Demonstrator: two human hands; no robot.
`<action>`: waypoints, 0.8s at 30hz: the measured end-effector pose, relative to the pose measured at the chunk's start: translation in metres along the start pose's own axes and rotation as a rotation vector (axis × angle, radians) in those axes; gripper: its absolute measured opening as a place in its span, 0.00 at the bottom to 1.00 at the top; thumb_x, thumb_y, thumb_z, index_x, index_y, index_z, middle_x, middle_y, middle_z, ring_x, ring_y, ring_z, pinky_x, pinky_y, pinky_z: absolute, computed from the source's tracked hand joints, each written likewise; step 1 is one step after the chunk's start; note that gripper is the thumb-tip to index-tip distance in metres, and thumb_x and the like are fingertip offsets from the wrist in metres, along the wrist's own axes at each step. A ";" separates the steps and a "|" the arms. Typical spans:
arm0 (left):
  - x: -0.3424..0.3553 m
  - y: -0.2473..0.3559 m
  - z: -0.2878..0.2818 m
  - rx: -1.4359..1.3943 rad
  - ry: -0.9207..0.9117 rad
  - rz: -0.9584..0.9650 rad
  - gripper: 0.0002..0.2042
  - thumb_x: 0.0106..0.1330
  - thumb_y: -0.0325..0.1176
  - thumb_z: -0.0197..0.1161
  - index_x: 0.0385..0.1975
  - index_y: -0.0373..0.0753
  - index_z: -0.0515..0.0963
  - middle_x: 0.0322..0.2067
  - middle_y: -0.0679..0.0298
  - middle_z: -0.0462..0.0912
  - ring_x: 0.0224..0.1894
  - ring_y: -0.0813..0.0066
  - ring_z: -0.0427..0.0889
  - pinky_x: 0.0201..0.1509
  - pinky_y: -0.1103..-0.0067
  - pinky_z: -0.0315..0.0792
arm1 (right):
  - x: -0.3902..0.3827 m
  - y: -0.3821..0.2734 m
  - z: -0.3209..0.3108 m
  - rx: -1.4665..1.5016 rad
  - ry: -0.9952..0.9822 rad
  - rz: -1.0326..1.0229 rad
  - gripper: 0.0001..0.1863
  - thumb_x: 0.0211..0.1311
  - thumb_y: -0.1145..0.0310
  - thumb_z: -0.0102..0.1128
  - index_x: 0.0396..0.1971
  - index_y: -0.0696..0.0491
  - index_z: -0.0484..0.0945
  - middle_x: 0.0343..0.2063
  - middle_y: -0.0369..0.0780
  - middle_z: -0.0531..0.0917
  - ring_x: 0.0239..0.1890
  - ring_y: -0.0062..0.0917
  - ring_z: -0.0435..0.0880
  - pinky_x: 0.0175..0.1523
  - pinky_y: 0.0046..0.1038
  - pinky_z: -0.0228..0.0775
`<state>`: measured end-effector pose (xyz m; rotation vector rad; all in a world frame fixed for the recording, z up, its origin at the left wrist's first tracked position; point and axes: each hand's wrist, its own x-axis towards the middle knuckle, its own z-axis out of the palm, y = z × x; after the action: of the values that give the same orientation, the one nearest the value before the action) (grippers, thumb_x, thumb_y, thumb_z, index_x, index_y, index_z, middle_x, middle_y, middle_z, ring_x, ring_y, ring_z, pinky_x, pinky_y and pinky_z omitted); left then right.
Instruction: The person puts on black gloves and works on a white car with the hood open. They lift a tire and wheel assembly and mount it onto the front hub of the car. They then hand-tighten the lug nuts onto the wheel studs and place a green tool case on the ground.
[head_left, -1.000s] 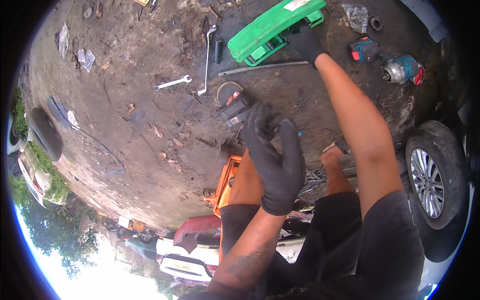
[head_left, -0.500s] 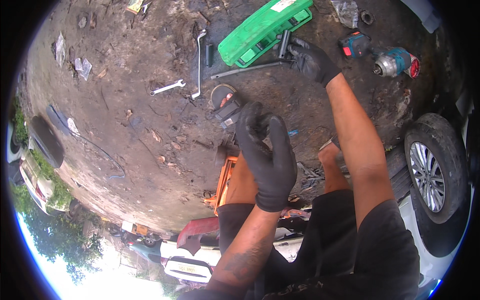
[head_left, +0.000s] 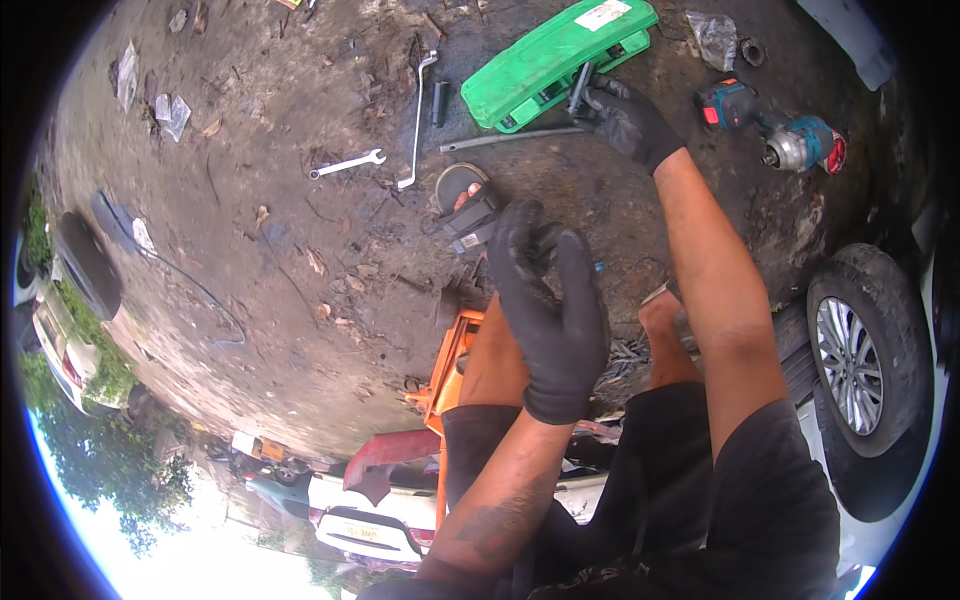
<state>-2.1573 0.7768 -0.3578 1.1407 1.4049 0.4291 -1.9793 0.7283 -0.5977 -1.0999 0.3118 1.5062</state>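
Observation:
My right hand [head_left: 630,122], in a black glove, has its fingers around a long dark socket [head_left: 579,88], held upright at the near edge of a green plastic tool case [head_left: 550,62]. Just below that hand, a grey steel bar [head_left: 512,139] lies along the ground. My left hand [head_left: 555,315], also gloved, hovers in front of my knee; its fingers are loosely curled, with a gap to the thumb and nothing visible between them. Left of the case lie a second dark socket [head_left: 439,104], a long offset ring spanner [head_left: 417,120] and a combination spanner [head_left: 347,164].
To the right are a battery pack [head_left: 730,103], a teal impact wrench [head_left: 800,145], a clear plastic bag [head_left: 712,40] and a metal ring [head_left: 752,52]. A car wheel [head_left: 850,350] stands at far right. An orange jack [head_left: 455,365] is beside my leg, near my sandalled foot [head_left: 467,200].
The view has shifted slightly, so the ground items sit further right. My right hand still holds the socket, now at a slightly different tilt. My left hand keeps its loose curl.

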 end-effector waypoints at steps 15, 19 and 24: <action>0.002 0.002 -0.005 0.041 0.035 0.017 0.15 0.72 0.24 0.54 0.57 0.29 0.67 0.49 0.56 0.74 0.48 0.74 0.74 0.53 0.78 0.69 | 0.028 -0.008 0.037 -1.138 0.372 -0.206 0.18 0.57 0.65 0.63 0.46 0.58 0.80 0.42 0.45 0.86 0.43 0.35 0.84 0.51 0.33 0.73; 0.002 0.002 -0.003 0.005 0.009 0.045 0.16 0.72 0.27 0.54 0.58 0.31 0.67 0.47 0.58 0.75 0.47 0.75 0.73 0.53 0.78 0.69 | 0.035 0.002 0.025 -1.218 0.552 -0.318 0.19 0.57 0.60 0.62 0.42 0.59 0.81 0.41 0.51 0.85 0.45 0.45 0.83 0.51 0.37 0.73; 0.004 0.004 -0.002 0.013 0.065 0.037 0.16 0.72 0.28 0.54 0.58 0.32 0.67 0.47 0.59 0.75 0.47 0.76 0.73 0.52 0.77 0.69 | 0.011 0.042 0.020 -1.472 0.166 -0.022 0.18 0.55 0.57 0.62 0.36 0.57 0.83 0.36 0.52 0.84 0.42 0.47 0.83 0.48 0.40 0.73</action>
<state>-2.1572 0.7829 -0.3563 1.1736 1.4467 0.4873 -2.0243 0.7382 -0.6118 -2.3210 -0.8655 1.5403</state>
